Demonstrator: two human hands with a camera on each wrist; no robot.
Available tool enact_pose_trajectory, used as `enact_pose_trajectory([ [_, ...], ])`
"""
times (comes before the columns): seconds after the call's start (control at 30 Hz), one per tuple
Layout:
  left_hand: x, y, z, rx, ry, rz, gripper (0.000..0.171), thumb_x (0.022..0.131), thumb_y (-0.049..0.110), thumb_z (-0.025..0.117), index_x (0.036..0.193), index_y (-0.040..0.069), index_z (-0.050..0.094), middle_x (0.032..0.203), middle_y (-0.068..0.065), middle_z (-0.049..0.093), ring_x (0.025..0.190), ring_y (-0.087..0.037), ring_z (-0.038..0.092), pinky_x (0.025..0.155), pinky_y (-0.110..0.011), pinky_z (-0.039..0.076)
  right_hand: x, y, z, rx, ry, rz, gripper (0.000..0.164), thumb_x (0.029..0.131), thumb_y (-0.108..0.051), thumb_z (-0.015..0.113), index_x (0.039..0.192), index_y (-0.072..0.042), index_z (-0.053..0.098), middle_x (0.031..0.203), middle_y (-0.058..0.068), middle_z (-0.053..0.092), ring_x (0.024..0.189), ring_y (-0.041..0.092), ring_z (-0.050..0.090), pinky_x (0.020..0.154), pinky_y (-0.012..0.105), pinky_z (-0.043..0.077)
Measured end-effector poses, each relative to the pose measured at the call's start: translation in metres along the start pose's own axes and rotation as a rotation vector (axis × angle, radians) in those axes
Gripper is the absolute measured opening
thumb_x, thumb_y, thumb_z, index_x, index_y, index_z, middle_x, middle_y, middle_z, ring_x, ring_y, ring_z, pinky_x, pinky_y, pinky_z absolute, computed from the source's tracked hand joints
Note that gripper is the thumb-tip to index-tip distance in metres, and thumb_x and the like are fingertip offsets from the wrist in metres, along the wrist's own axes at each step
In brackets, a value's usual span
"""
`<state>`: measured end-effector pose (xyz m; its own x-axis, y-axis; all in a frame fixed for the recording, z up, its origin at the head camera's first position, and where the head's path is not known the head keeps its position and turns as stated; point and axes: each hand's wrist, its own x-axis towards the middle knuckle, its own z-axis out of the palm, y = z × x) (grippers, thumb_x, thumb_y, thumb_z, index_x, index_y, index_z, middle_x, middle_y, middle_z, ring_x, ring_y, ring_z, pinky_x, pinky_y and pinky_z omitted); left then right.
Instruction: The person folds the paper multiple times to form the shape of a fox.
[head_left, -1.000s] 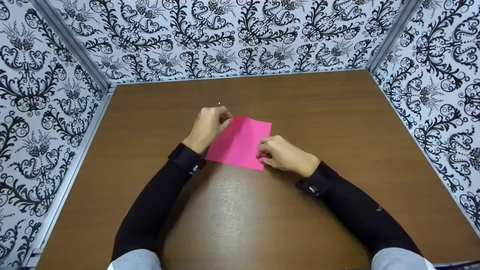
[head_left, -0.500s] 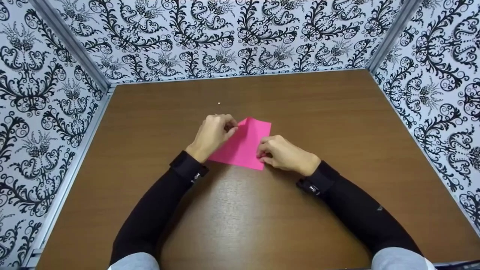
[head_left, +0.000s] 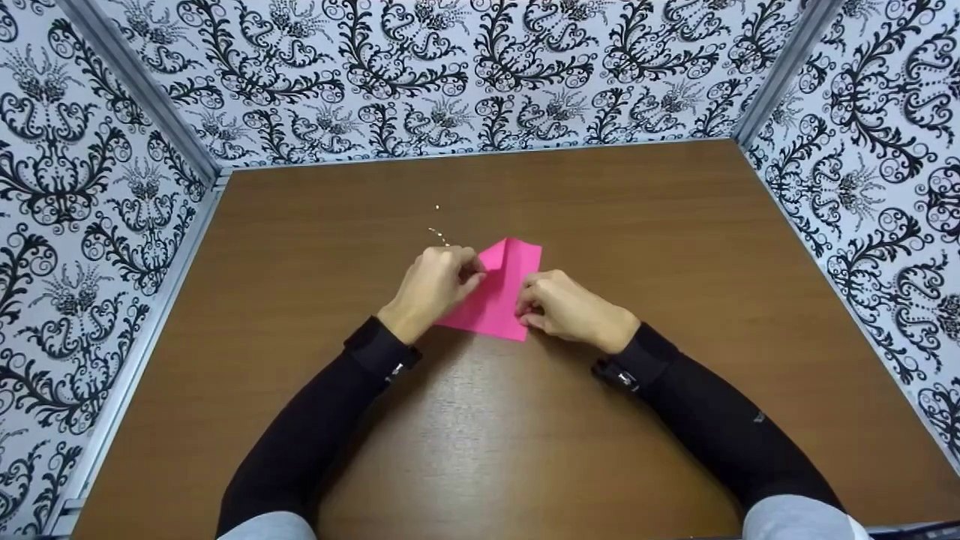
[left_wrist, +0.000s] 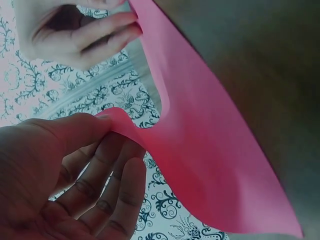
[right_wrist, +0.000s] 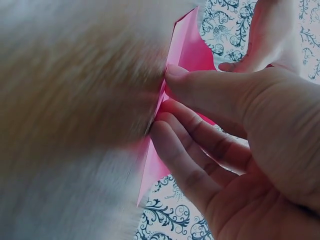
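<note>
A square sheet of pink paper [head_left: 491, 311] is near the middle of the wooden table. My left hand [head_left: 431, 289] pinches its left edge between thumb and fingers, raised off the table. In the left wrist view the paper [left_wrist: 210, 140] curves up toward that thumb and bends along its length. My right hand [head_left: 574, 311] holds the sheet at its right edge, fingers curled. Seen from the right wrist, thumb and fingertips rest on the paper [right_wrist: 192, 45] down at the table. Part of the left side is hidden behind my left hand.
Just beyond my left hand, a thin line of small pale specks [head_left: 439, 236] shows on the brown table [head_left: 465, 435], with one bright speck [head_left: 437, 207] farther back. Patterned black-and-white walls [head_left: 480, 75] enclose the back and both sides.
My left hand has moved right and toward me, drawing the paper's left edge over so the sheet bends up more. The pale specks behind that hand have come into view. My right hand stays put.
</note>
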<state>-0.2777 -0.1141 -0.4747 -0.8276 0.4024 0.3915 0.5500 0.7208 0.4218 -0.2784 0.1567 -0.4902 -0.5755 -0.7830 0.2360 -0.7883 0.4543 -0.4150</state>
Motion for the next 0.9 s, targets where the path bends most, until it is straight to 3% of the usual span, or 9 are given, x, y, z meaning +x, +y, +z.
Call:
enact_pose_trajectory([
  [0.33, -0.012, 0.015, 0.01, -0.021, -0.044, 0.037, 0.006, 0.1, 0.006, 0.09, 0.102, 0.01, 0.088, 0.098, -0.007, 0.087, 0.088, -0.02, 0.083, 0.079, -0.037, 0.072, 0.0, -0.002, 0.0, -0.07, 0.02, 0.021, 0.008, 0.096, -0.003, 0.094, 0.093, -0.006, 0.088, 0.094, 0.009, 0.08, 0.087, 0.022, 0.077, 0.077, 0.039, 0.069],
  [0.67, -0.021, 0.022, 0.02, -0.032, -0.096, 0.04, 0.007, 0.1, 0.007, 0.091, 0.103, 0.012, 0.088, 0.1, -0.005, 0.088, 0.089, -0.019, 0.081, 0.081, -0.04, 0.072, -0.001, -0.008, 0.0, -0.036, 0.03, 0.059, 0.009, 0.096, -0.002, 0.093, 0.092, -0.006, 0.087, 0.097, 0.01, 0.081, 0.089, 0.023, 0.077, 0.079, 0.04, 0.068],
  [0.9, -0.024, 0.028, 0.022, -0.035, -0.118, 0.065, 0.005, 0.103, 0.008, 0.088, 0.1, 0.011, 0.087, 0.098, -0.004, 0.087, 0.087, -0.019, 0.08, 0.08, -0.042, 0.072, -0.002, -0.008, 0.001, -0.062, 0.03, 0.096, 0.013, 0.096, 0.0, 0.091, 0.087, -0.007, 0.085, 0.095, 0.008, 0.079, 0.085, 0.018, 0.073, 0.073, 0.033, 0.063],
])
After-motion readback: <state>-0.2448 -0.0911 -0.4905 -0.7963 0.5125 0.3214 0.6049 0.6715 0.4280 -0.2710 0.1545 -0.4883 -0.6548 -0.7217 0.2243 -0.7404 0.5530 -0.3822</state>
